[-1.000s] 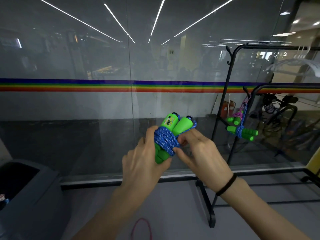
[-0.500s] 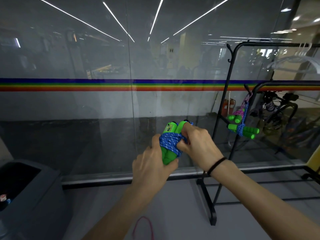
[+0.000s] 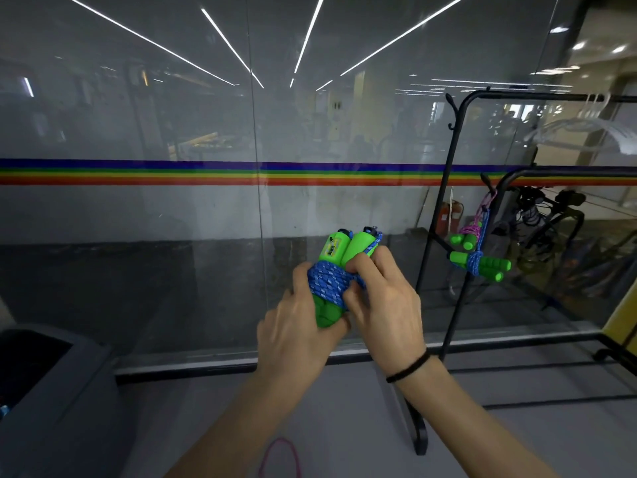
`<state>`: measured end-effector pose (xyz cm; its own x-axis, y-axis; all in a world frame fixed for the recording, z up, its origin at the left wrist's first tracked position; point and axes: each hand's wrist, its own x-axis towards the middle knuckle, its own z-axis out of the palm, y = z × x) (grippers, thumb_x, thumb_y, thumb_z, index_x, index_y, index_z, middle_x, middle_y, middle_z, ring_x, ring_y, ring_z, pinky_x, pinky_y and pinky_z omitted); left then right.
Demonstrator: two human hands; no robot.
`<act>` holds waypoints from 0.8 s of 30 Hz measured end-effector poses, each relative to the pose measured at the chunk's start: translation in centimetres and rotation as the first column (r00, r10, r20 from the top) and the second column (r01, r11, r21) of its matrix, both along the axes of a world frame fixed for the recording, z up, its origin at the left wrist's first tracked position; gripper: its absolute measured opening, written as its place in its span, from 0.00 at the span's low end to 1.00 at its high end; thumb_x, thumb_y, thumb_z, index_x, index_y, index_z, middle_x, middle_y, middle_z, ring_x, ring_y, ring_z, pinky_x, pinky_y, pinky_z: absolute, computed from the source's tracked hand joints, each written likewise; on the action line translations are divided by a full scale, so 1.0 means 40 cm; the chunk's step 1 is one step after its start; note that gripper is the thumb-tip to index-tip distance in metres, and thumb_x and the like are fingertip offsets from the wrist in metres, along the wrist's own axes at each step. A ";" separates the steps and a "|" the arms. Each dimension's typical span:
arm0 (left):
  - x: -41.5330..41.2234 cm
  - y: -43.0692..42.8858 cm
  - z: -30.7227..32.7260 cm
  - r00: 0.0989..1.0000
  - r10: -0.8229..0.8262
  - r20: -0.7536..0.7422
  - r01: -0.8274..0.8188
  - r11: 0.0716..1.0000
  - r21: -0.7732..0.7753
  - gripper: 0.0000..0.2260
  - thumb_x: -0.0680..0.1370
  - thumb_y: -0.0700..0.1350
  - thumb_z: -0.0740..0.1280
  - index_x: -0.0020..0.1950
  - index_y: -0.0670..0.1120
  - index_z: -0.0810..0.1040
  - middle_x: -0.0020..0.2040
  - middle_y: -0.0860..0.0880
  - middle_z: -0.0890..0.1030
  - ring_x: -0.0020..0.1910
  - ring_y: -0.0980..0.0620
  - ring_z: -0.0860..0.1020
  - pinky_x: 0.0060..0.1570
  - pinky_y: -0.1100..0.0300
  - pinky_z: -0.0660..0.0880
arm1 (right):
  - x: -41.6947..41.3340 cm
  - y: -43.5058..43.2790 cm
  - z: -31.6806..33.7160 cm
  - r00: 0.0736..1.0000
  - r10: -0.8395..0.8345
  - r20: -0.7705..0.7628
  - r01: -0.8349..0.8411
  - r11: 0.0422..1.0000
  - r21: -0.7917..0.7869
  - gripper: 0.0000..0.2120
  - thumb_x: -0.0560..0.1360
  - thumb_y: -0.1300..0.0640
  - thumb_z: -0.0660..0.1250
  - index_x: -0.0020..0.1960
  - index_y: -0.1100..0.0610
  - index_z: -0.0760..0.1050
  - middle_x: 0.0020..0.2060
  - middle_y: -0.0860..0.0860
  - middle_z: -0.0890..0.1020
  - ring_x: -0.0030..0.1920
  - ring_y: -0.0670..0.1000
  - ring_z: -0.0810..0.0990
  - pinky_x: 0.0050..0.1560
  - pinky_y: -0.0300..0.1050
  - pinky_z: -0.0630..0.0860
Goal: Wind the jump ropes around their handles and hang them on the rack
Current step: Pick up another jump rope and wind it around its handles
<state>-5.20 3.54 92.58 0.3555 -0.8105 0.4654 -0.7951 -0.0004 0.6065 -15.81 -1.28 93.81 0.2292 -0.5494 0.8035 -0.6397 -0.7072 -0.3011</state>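
Observation:
A jump rope point(image 3: 330, 281) with two green handles and blue cord wound round them is held upright at chest height. My left hand point(image 3: 296, 326) grips the lower part of the handles. My right hand point(image 3: 382, 298) pinches the blue cord at the winding's right side. To the right stands a black rack point(image 3: 455, 167); two wound jump ropes hang from one of its hooks, a pink-corded one point(image 3: 465, 236) and below it a blue-corded one point(image 3: 479, 265).
A glass wall point(image 3: 172, 219) with a rainbow stripe is straight ahead. A grey bin point(image 3: 58, 391) stands at the lower left. A pink loop point(image 3: 281, 457) lies on the floor below my arms. The rack's black foot point(image 3: 418, 432) is near my right forearm.
My right hand has shifted down from the handle tops onto the cord winding. The bundle sits slightly lower and more upright than a second ago.

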 end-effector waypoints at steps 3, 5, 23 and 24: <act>0.000 0.000 0.011 0.997 -0.043 -0.062 0.044 0.999 0.007 0.29 0.68 0.58 0.69 0.65 0.55 0.60 0.52 0.51 0.80 0.52 0.44 0.79 0.47 0.53 0.74 | -0.010 -0.008 -0.007 0.979 0.184 0.089 -0.180 0.982 -0.053 0.05 0.72 0.62 0.61 0.46 0.57 0.73 0.41 0.52 0.72 0.39 0.51 0.74 0.35 0.47 0.75; 0.002 0.000 0.014 0.996 -0.057 -0.072 0.058 0.998 0.011 0.29 0.67 0.57 0.69 0.64 0.56 0.61 0.51 0.51 0.81 0.51 0.44 0.79 0.47 0.53 0.74 | -0.019 -0.011 -0.008 0.962 0.253 0.099 -0.250 0.967 -0.050 0.06 0.74 0.62 0.61 0.47 0.60 0.75 0.41 0.52 0.74 0.41 0.50 0.75 0.41 0.43 0.75; -0.031 -0.001 -0.005 0.998 -0.057 -0.038 0.059 0.996 0.069 0.30 0.67 0.61 0.69 0.63 0.52 0.62 0.49 0.47 0.82 0.50 0.41 0.79 0.44 0.51 0.75 | -0.042 -0.020 -0.016 0.989 -0.010 0.147 -0.011 0.990 0.143 0.10 0.68 0.55 0.60 0.42 0.57 0.78 0.38 0.46 0.67 0.33 0.43 0.69 0.33 0.35 0.64; -0.023 -0.002 -0.001 0.997 -0.051 -0.052 0.054 0.996 0.065 0.29 0.67 0.60 0.69 0.63 0.52 0.62 0.49 0.48 0.82 0.50 0.41 0.79 0.44 0.52 0.75 | -0.043 -0.015 -0.018 0.989 0.041 0.144 -0.060 0.990 0.127 0.09 0.70 0.57 0.62 0.45 0.56 0.79 0.38 0.46 0.67 0.35 0.40 0.70 0.35 0.32 0.66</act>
<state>-6.10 3.47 92.54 0.3336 -0.8572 0.3924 -0.7633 -0.0013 0.6461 -17.54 -1.86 93.08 0.1489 -0.6426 0.7516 -0.5485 -0.6861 -0.4779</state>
